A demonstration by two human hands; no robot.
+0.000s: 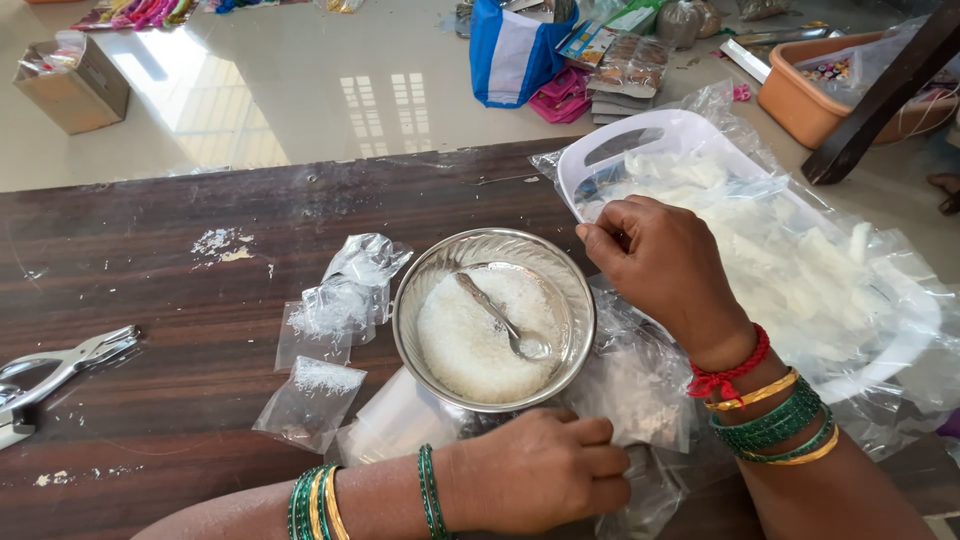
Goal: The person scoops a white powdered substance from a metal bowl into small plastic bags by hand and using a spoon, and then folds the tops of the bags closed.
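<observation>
Steel bowl (494, 318) of white grains sits between both hands: left hand (535, 472) clutches clear plastic pouches (640, 385), right hand (660, 262) pinches one at the white tray (640, 140).

A shiny steel bowl (494, 316) and clear, glossy plastic pouches (340, 305) rest on dark, worn wooden table (200, 230).

My left hand (535, 470) is covering part of the clear bags (640, 385); at the lower left, the frame edge is cutting off the metal punch (55, 372).
</observation>
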